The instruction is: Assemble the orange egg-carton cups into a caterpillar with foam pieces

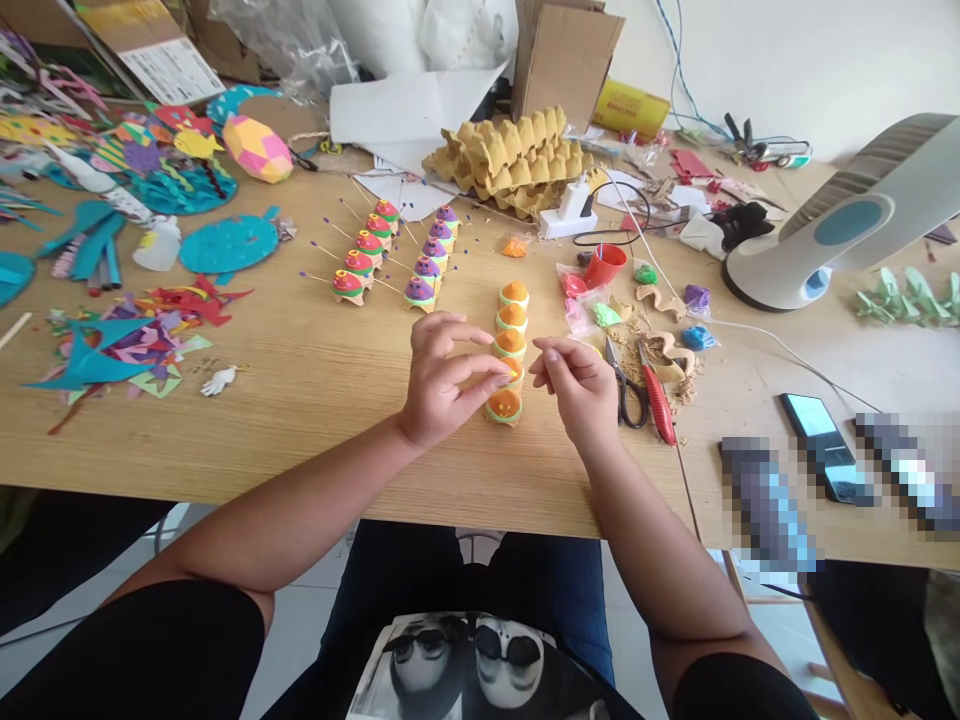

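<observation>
An orange-topped egg-carton strip point(511, 343) with pale green rims runs lengthwise between my hands; its nearest bump bears small yellow marks. My left hand point(454, 378) is at its left, thumb and index finger pinched together by the second bump, with a tiny yellow bit at the fingertips. On the right side my right hand point(574, 385) has thumb and fingers closed together; whatever they hold, if anything, is too small to make out. Farther back stand a red decorated strip point(369, 243) and a purple one point(433, 256), both with pins sticking out.
Scissors point(628, 385) and a red-handled knife point(657, 400) lie right of my right hand, near clay bags and a red cup point(604, 266). Egg cartons point(517, 155) and a white power strip point(568, 212) are behind. Paper scraps point(135, 345) lie left, phones point(825, 445) right.
</observation>
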A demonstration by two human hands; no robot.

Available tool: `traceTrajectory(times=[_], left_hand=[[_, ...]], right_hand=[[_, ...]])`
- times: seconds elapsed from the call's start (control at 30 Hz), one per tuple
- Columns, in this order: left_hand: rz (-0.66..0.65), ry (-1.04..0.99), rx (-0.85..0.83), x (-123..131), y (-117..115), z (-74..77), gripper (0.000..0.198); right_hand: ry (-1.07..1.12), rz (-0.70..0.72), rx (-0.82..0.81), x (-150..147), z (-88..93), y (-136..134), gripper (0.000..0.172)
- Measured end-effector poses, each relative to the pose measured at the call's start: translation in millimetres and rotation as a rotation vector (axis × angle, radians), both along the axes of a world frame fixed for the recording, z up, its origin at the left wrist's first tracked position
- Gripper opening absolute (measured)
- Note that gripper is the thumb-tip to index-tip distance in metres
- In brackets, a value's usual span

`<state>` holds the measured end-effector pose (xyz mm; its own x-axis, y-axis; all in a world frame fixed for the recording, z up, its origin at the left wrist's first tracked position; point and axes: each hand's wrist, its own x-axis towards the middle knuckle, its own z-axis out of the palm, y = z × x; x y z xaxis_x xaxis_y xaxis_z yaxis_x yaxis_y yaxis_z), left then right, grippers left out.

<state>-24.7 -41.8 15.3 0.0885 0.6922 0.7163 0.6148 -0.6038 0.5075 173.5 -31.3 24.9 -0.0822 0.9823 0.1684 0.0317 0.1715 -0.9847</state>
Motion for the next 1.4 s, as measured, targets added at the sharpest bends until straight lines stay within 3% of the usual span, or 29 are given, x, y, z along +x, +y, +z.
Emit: traceTrajectory(times=[0.13, 0.27, 0.43, 0.6, 0.77, 0.93, 1.1, 1.27, 1.4], left_hand=[[-0.032, 0.016, 0.041, -0.1, 0.1, -1.3, 0.012], [-0.032, 0.04, 0.03, 0.0, 0.0, -2.0, 0.012], [-0.043, 0.042, 0.115, 0.5, 0.7, -2.9, 0.009], [-0.043, 0.096, 0.188, 2.5, 1.7, -3.2, 0.007], [-0.043, 0.06, 0.232, 1.9, 3.1, -1.6, 0.015], [-0.052, 0.05, 0.24, 0.5, 5.5, -3.0, 0.018], [-0.035, 0.066, 0.207, -0.6, 6.5, -3.9, 0.017], [-0.035, 0.061, 0.199, -1.2, 6.7, -3.4, 0.016], [-0.044, 0.062, 0.221, -1.1, 6.8, -3.5, 0.017]], right_hand=[[-0.133, -0.007, -0.03, 1.0, 1.0, 1.5, 0.04], [0.0, 0.191, -0.045, -1.5, 7.5, -0.6, 0.042], [0.109, 0.406, -0.191, -2.8, 4.4, -1.6, 0.032], [0.255, 0.338, -0.325, -1.1, -4.0, 2.1, 0.035], [0.383, 0.178, -0.341, 4.7, 2.4, 8.3, 0.036], [0.326, 0.101, -0.28, 7.9, 1.5, 12.9, 0.056], [0.296, 0.11, -0.283, 7.5, -2.9, 15.0, 0.04], [0.281, 0.109, -0.322, 7.9, -4.4, 16.5, 0.046], [0.268, 0.118, -0.315, 7.4, -3.8, 15.9, 0.041]])
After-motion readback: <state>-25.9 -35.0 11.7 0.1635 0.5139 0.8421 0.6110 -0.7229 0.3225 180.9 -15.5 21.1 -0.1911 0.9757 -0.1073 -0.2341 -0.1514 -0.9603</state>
